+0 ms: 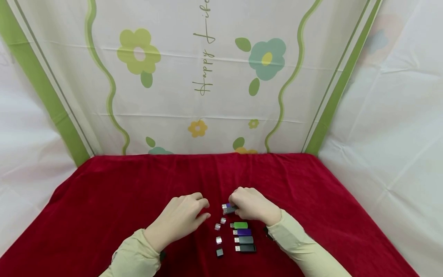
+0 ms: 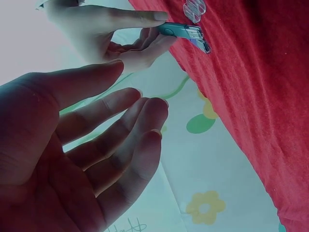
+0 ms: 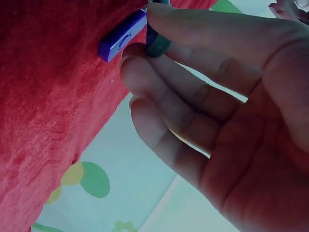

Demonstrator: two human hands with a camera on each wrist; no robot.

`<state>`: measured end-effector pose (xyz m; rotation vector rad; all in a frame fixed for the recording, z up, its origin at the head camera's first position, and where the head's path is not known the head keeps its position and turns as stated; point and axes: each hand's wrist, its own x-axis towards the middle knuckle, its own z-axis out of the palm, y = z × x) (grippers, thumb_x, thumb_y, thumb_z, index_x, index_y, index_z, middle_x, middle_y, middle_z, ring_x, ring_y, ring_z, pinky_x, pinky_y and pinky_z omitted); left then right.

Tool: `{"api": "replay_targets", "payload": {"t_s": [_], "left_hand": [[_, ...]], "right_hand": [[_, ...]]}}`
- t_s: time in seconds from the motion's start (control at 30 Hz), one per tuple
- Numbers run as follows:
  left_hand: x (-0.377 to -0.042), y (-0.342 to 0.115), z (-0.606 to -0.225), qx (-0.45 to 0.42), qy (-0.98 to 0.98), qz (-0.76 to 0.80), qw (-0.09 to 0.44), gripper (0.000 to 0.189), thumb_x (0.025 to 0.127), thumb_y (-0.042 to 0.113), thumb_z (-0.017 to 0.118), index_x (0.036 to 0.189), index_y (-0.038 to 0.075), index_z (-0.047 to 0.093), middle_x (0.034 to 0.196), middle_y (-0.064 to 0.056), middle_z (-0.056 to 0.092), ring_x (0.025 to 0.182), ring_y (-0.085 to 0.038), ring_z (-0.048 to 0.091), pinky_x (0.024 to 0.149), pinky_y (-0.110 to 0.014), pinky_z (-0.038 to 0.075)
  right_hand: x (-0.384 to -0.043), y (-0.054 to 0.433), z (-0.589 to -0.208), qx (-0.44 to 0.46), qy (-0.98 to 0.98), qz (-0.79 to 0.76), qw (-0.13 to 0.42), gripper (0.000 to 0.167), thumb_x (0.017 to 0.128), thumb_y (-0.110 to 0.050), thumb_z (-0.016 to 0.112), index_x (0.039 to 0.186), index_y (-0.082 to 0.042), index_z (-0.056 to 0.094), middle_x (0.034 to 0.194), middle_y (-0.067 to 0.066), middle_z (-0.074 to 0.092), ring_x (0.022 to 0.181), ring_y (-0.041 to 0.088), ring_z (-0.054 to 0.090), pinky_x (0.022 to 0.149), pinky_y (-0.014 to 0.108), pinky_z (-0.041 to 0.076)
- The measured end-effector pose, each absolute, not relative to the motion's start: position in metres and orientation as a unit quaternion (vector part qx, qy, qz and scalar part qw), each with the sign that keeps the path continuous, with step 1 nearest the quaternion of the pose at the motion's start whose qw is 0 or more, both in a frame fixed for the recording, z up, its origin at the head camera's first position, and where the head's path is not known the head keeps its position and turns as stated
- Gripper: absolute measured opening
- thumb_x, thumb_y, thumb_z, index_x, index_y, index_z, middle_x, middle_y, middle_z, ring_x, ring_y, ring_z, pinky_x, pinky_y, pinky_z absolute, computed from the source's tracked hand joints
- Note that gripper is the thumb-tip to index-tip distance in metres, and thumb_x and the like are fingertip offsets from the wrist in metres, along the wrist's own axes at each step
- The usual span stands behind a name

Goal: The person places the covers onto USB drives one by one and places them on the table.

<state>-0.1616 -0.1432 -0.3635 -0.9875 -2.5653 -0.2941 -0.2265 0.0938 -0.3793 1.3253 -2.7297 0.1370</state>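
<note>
My right hand (image 1: 254, 204) pinches a grey USB flash drive (image 2: 175, 30) between thumb and fingers, with its plug end toward the left. A clear cap (image 1: 225, 211) covers that end. Right beside it, on the far side, lies a purple USB flash drive (image 3: 120, 38), partly hidden by my fingers in the head view. My left hand (image 1: 185, 215) hovers to the left over the red cloth, fingers loosely bent and thumb apart, with nothing in it. Between the hands lie loose clear caps (image 1: 217, 227).
Nearer me, a column of uncapped flash drives lies on the red cloth (image 1: 138, 184): green (image 1: 240, 225), purple (image 1: 243, 232), grey (image 1: 246, 240) and black (image 1: 247, 248). A dark cap (image 1: 219, 252) sits left of the black one. A flowered curtain (image 1: 173, 77) closes the back.
</note>
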Motion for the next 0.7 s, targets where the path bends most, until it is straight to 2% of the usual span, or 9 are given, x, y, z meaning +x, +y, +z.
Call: {"api": "replay_targets", "payload": {"t_s": [0.2, 0.5, 0.7], "left_hand": [[-0.1607, -0.1429, -0.3615, -0.351, -0.912, -0.106, 0.186, 0.016, 0.080, 0.021, 0.082, 0.088, 0.012, 0.072, 0.078, 0.003, 0.058, 0.052, -0.006, 0.051, 0.045, -0.020, 0.041], [-0.1608, -0.1432, -0.3605, -0.351, -0.912, -0.105, 0.184, 0.015, 0.081, 0.021, 0.082, 0.088, 0.012, 0.072, 0.078, 0.003, 0.058, 0.052, -0.006, 0.050, 0.044, -0.020, 0.040], [-0.1606, -0.1430, -0.3603, -0.350, -0.913, -0.103, 0.183, 0.014, 0.081, 0.021, 0.081, 0.087, 0.012, 0.072, 0.078, 0.003, 0.058, 0.051, -0.006, 0.050, 0.044, -0.020, 0.040]], "right_hand": [[-0.2272, 0.0932, -0.3830, 0.431, -0.899, 0.024, 0.075, 0.036, 0.066, 0.004, 0.072, 0.057, -0.019, 0.046, 0.058, -0.012, 0.033, 0.055, 0.007, 0.026, 0.045, 0.024, 0.028], [-0.2281, 0.0920, -0.3891, 0.433, -0.894, -0.014, 0.118, 0.038, 0.065, -0.001, 0.079, 0.058, -0.022, 0.049, 0.060, -0.013, 0.046, 0.054, 0.008, 0.045, 0.046, 0.026, 0.038], [-0.2276, 0.0902, -0.3863, 0.429, -0.893, -0.016, 0.134, 0.038, 0.067, -0.006, 0.083, 0.060, -0.022, 0.049, 0.063, -0.009, 0.045, 0.056, 0.012, 0.051, 0.046, 0.027, 0.040]]}}
